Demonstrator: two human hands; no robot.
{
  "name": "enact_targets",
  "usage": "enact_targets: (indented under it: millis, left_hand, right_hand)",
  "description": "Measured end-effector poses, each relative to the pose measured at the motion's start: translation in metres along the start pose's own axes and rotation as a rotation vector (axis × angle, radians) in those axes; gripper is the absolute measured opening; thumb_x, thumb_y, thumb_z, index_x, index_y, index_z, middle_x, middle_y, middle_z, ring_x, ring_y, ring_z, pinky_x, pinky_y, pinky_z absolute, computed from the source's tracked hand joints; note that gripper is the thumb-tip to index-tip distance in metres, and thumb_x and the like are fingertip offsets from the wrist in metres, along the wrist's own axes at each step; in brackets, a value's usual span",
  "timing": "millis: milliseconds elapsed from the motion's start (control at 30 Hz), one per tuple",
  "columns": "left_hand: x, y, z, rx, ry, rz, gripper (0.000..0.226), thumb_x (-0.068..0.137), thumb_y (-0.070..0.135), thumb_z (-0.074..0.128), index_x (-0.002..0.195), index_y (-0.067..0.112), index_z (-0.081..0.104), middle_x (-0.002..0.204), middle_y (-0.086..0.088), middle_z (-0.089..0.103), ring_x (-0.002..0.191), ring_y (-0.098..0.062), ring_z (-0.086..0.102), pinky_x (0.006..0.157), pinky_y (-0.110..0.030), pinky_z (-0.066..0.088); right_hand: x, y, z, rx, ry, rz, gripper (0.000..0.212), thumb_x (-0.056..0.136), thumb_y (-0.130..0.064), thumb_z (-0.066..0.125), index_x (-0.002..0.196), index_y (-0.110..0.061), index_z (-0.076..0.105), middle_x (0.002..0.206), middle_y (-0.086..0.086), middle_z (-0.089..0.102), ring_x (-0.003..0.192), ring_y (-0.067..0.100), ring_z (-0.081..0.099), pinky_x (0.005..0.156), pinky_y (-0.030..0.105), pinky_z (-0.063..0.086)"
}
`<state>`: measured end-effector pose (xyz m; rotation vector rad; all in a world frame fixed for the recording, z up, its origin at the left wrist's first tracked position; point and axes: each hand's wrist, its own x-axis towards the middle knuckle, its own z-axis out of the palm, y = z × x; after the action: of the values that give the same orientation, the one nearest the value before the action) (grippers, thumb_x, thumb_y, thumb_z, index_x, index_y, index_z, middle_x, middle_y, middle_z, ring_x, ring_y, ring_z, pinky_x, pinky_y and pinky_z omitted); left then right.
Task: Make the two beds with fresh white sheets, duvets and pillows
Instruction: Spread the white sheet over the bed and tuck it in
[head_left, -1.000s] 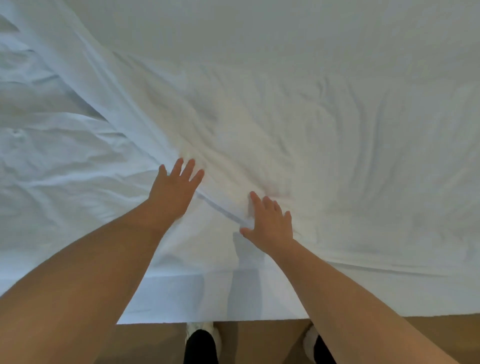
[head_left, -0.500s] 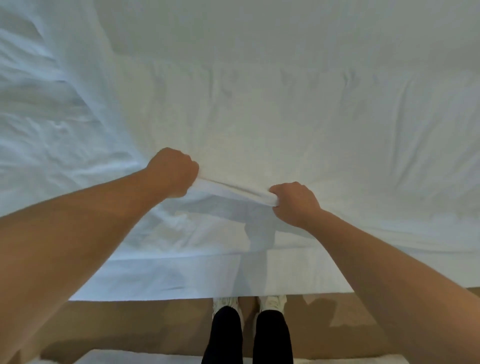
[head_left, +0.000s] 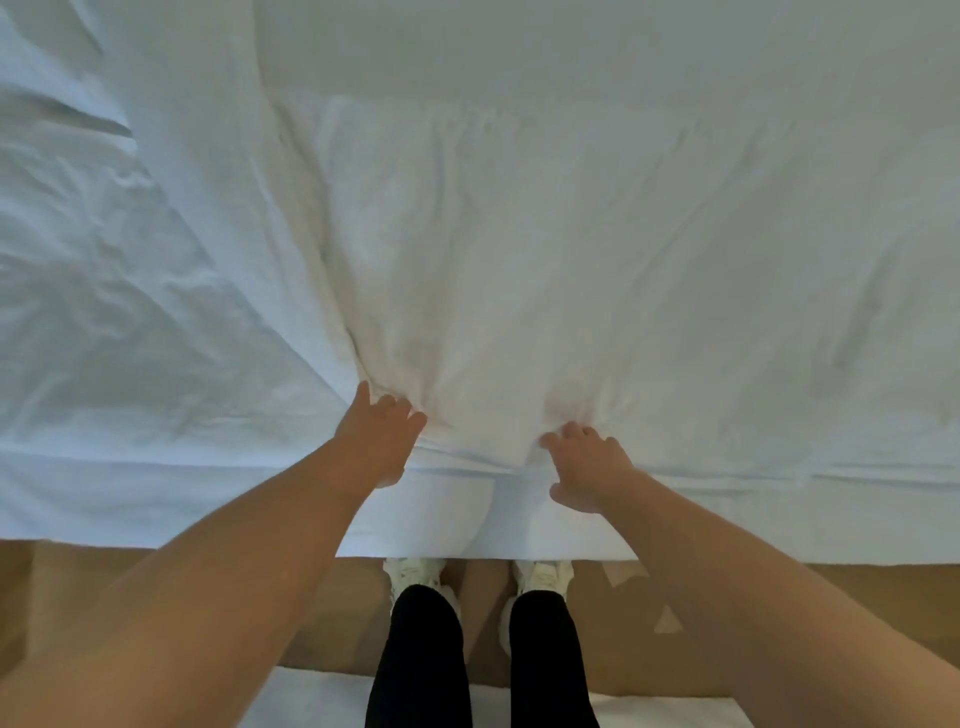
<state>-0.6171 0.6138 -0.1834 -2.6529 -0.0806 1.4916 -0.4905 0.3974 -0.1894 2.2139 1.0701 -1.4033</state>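
Head view: your left hand (head_left: 379, 441) and right hand (head_left: 587, 467) curl their fingers into the white sheet (head_left: 519, 286) at lower centre of frame, the sheet spread but creased, with tucking, duvets and pillows seemingly left to do.

Inspection finding: no text, label, brand mark, number or sign can be read anywhere in view. The white sheet (head_left: 571, 270) carries no legible marking. The white shoes (head_left: 415, 571) are too small and blurred to make out any.
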Motion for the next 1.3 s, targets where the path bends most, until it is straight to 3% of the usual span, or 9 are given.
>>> enact_targets:
  millis: [433,567,633,733,867,967,1100,1167,1300]
  left_hand:
    - [0.000,-0.199,-0.041,0.657,0.084,-0.052,0.066,0.099,0.034,0.049,0.153,0.025,0.012,0.162,-0.013,0.005,0.149,-0.031,-0.008,0.113,-0.065,-0.001]
    - [0.016,-0.247,-0.012,0.647,0.100,-0.039,0.050,0.097,0.026,0.051,0.143,0.025,0.033,0.130,-0.006,0.056,0.132,-0.028,0.045,0.119,-0.055,0.006]
    - [0.010,-0.260,0.005,0.495,0.030,-0.015,0.049,0.095,0.018,0.049,0.142,0.014,0.033,0.110,-0.004,0.061,0.108,-0.022,0.059,0.092,-0.027,0.043]
    - [-0.021,-0.263,0.030,0.310,-0.001,0.025,0.045,0.090,0.015,0.051,0.134,0.013,0.040,0.081,0.002,0.048,0.081,-0.018,0.054,0.068,-0.028,0.039]
    - [-0.068,-0.246,0.041,0.026,-0.166,0.051,0.055,0.087,0.027,0.056,0.138,0.015,0.038,0.118,-0.005,0.057,0.106,-0.023,0.059,0.076,-0.028,0.043]
    - [-0.086,-0.226,0.076,-0.084,-0.287,0.038,0.086,0.088,0.031,0.061,0.153,0.013,0.008,0.146,-0.012,0.039,0.131,-0.028,0.043,0.099,-0.035,0.041]
    - [-0.083,-0.211,0.125,0.226,-0.308,-0.029,0.095,0.090,0.034,0.056,0.154,0.013,-0.012,0.162,-0.014,-0.002,0.149,-0.032,0.002,0.118,-0.054,0.001]
    - [-0.074,-0.206,0.130,0.292,-0.224,-0.010,0.090,0.092,0.034,0.055,0.155,0.012,-0.005,0.162,-0.012,0.006,0.148,-0.031,0.007,0.118,-0.055,0.000]
    - [-0.068,-0.223,0.113,0.408,-0.181,0.027,0.060,0.094,0.029,0.054,0.149,0.021,0.031,0.147,-0.001,0.039,0.138,-0.023,0.032,0.115,-0.062,-0.005]
  right_hand:
    - [0.042,-0.181,-0.093,0.566,0.200,-0.114,0.081,0.082,-0.042,0.070,0.148,-0.029,0.025,0.137,0.002,0.047,0.123,0.025,0.048,0.102,0.043,0.041]
    - [0.090,-0.263,-0.095,0.545,0.464,0.033,0.051,0.086,-0.014,0.063,0.131,-0.018,0.039,0.105,0.004,0.054,0.094,0.026,0.055,0.077,0.034,0.044]
    - [0.094,-0.279,-0.097,0.480,0.490,0.058,0.035,0.086,-0.003,0.053,0.117,-0.015,0.043,0.088,0.002,0.050,0.078,0.026,0.051,0.066,0.032,0.036]
    - [0.082,-0.277,-0.096,0.316,0.462,-0.031,0.026,0.087,-0.005,0.047,0.111,-0.017,0.048,0.085,0.004,0.054,0.082,0.033,0.057,0.065,0.031,0.034]
    - [0.045,-0.266,-0.092,0.215,0.294,-0.123,0.034,0.086,-0.012,0.050,0.118,-0.022,0.057,0.108,0.007,0.064,0.101,0.031,0.061,0.073,0.031,0.040]
    - [0.027,-0.266,-0.069,0.134,0.163,-0.124,0.048,0.087,-0.014,0.056,0.132,-0.022,0.046,0.123,0.007,0.056,0.114,0.028,0.055,0.084,0.034,0.042]
    - [0.042,-0.270,-0.029,-0.051,-0.042,-0.087,0.084,0.085,-0.019,0.065,0.153,-0.023,0.015,0.157,0.011,0.017,0.145,0.034,0.019,0.111,0.056,0.028]
    - [0.053,-0.274,-0.011,-0.059,-0.061,-0.064,0.087,0.088,-0.023,0.063,0.155,-0.023,0.008,0.162,0.013,0.001,0.149,0.036,0.004,0.114,0.062,0.018]
    - [0.052,-0.290,-0.001,0.149,0.005,-0.081,0.070,0.085,-0.022,0.062,0.146,-0.024,0.029,0.145,0.011,0.035,0.131,0.032,0.037,0.105,0.048,0.034]
